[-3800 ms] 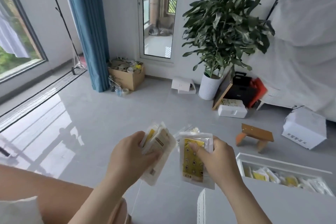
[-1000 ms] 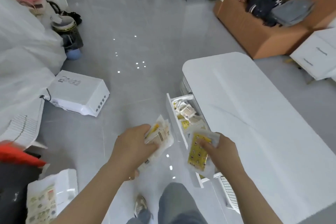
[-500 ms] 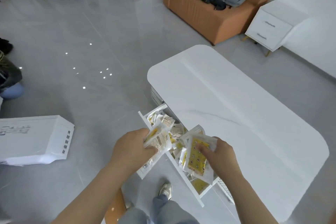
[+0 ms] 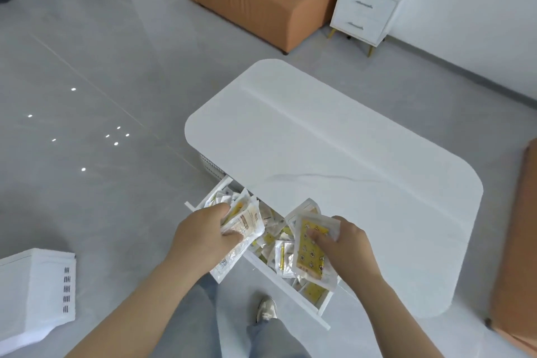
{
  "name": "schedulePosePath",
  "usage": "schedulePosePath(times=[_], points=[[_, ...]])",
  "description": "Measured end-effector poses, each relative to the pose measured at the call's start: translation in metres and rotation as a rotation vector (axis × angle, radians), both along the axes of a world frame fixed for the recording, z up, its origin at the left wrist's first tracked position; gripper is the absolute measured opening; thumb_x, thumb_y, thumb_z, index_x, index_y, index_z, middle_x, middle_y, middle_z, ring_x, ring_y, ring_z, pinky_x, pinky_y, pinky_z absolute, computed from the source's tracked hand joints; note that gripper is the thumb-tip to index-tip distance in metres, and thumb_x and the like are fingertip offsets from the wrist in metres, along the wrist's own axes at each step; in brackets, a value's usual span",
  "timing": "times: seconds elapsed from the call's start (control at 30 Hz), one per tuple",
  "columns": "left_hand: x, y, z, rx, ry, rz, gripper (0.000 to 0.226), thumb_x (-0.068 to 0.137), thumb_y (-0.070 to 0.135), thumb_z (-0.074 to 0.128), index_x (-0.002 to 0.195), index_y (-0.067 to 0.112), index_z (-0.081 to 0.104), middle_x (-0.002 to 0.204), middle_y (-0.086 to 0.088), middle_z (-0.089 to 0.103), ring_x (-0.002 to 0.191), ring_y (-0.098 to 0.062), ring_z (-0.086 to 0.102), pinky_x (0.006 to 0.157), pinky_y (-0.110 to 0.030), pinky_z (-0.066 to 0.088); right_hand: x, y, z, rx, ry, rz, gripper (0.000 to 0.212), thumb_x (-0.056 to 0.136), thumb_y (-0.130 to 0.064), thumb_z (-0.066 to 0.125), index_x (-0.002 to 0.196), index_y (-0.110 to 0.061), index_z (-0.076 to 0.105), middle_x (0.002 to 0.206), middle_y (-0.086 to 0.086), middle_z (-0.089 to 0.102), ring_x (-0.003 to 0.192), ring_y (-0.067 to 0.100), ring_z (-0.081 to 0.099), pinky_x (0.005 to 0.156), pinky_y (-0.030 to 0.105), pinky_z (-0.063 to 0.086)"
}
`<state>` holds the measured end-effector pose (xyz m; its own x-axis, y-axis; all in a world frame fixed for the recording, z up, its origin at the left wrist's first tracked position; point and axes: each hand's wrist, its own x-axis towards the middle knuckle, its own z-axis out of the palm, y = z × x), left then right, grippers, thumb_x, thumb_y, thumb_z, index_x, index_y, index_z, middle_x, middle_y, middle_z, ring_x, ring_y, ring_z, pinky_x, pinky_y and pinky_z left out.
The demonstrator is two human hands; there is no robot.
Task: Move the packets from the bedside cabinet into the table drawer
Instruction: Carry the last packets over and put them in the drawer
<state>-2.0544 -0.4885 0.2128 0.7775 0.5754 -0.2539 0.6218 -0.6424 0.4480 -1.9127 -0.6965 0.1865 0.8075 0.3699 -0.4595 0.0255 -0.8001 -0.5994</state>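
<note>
**Both hands grip packets over the open white table drawer [image 4: 290, 296]**

Head view: the left hand [image 4: 203, 237] clutches a bundle of clear plastic packets [image 4: 247, 221] at the 7 o'clock edge of the white rounded worktop [image 4: 334, 168]. At its 3 o'clock, the right hand [image 4: 347, 244] pinches yellow-printed clear packets [image 4: 312, 253] above the loose packets [image 4: 274, 237] filling the drawer.

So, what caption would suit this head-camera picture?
Over the open table drawer, the left hand and right hand each hold packets; more lie inside.
</note>
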Motion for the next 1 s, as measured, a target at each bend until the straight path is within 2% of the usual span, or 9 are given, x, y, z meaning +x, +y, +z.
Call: schedulePosePath(times=[0.2, 0.33, 0.47, 0.53, 0.63, 0.77, 0.83, 0.9, 1.0], points=[[0.028, 0.056, -0.015, 0.002, -0.003, -0.104, 0.048, 0.076, 0.034, 0.069, 0.064, 0.018, 0.025, 0.06, 0.003, 0.03, 0.054, -0.015, 0.029, 0.049, -0.029, 0.022, 0.008, 0.045, -0.008, -0.019, -0.019, -0.068, 0.024, 0.083, -0.041, 0.067, 0.088, -0.019, 0.06, 0.07, -0.001, 0.063, 0.061, 0.013, 0.058, 0.051, 0.024, 0.041], [0.047, 0.109, -0.03, -0.031, 0.009, -0.198, 0.048, 0.076, 0.035, 0.07, 0.064, 0.018, 0.026, 0.058, 0.003, 0.03, 0.053, -0.015, 0.028, 0.049, -0.029, 0.02, 0.008, 0.087, -0.02, -0.04, -0.011, -0.137, 0.028, 0.082, -0.045, 0.067, 0.093, -0.02, 0.061, 0.072, 0.001, 0.063, 0.066, 0.017, 0.06, 0.052, 0.027, 0.044], [0.063, 0.154, -0.057, -0.055, 0.021, -0.308, 0.049, 0.076, 0.036, 0.071, 0.064, 0.019, 0.027, 0.058, 0.003, 0.03, 0.052, -0.015, 0.027, 0.049, -0.029, 0.02, 0.002, 0.125, -0.045, -0.065, -0.001, -0.203, 0.03, 0.082, -0.048, 0.066, 0.096, -0.022, 0.063, 0.067, -0.003, 0.06, 0.063, 0.014, 0.057, 0.049, 0.023, 0.037], [0.068, 0.17, -0.075, -0.035, 0.039, -0.346, 0.048, 0.076, 0.038, 0.07, 0.065, 0.018, 0.028, 0.058, 0.003, 0.032, 0.053, -0.014, 0.028, 0.049, -0.029, 0.021, 0.0, 0.14, -0.063, -0.098, 0.002, -0.196, 0.03, 0.082, -0.049, 0.066, 0.095, -0.022, 0.061, 0.069, -0.004, 0.06, 0.066, 0.015, 0.058, 0.051, 0.026, 0.04], [0.072, 0.187, -0.109, -0.016, 0.073, -0.374, 0.046, 0.077, 0.037, 0.069, 0.065, 0.018, 0.029, 0.059, 0.003, 0.033, 0.052, -0.014, 0.029, 0.048, -0.028, 0.02, -0.002, 0.155, -0.097, -0.146, 0.011, -0.168, 0.028, 0.082, -0.047, 0.066, 0.09, -0.021, 0.058, 0.07, -0.003, 0.06, 0.069, 0.02, 0.059, 0.055, 0.029, 0.043], [0.076, 0.193, -0.172, -0.032, 0.077, -0.386, 0.042, 0.077, 0.036, 0.069, 0.067, 0.017, 0.033, 0.059, 0.004, 0.035, 0.052, -0.013, 0.03, 0.048, -0.028, 0.021, -0.001, 0.161, -0.152, -0.201, 0.004, -0.123, 0.027, 0.084, -0.044, 0.067, 0.089, -0.019, 0.056, 0.067, -0.002, 0.057, 0.066, 0.022, 0.057, 0.051, 0.028, 0.04], [0.079, 0.192, -0.211, -0.034, 0.065, -0.401, 0.04, 0.076, 0.038, 0.069, 0.069, 0.015, 0.037, 0.06, 0.003, 0.037, 0.054, -0.014, 0.032, 0.048, -0.028, 0.023, 0.0, 0.164, -0.186, -0.207, 0.005, -0.108, 0.027, 0.085, -0.044, 0.066, 0.098, -0.021, 0.057, 0.072, -0.004, 0.057, 0.071, 0.021, 0.057, 0.052, 0.028, 0.041], [0.081, 0.19, -0.248, -0.03, 0.058, -0.398, 0.042, 0.076, 0.038, 0.07, 0.068, 0.016, 0.035, 0.063, 0.004, 0.037, 0.055, -0.014, 0.032, 0.049, -0.028, 0.022, 0.0, 0.167, -0.223, -0.227, 0.007, -0.092, 0.039, 0.085, -0.046, 0.064, 0.115, -0.021, 0.057, 0.084, -0.002, 0.061, 0.079, 0.021, 0.058, 0.056, 0.028, 0.04], [0.087, 0.189, -0.305, -0.036, 0.05, -0.42, 0.04, 0.074, 0.038, 0.07, 0.067, 0.016, 0.037, 0.065, 0.001, 0.041, 0.06, -0.017, 0.039, 0.051, -0.029, 0.025, 0.002, 0.171, -0.28, -0.254, 0.016, -0.067, 0.041, 0.086, -0.047, 0.063, 0.111, -0.014, 0.057, 0.087, 0.003, 0.064, 0.077, 0.022, 0.06, 0.063, 0.033, 0.051]])
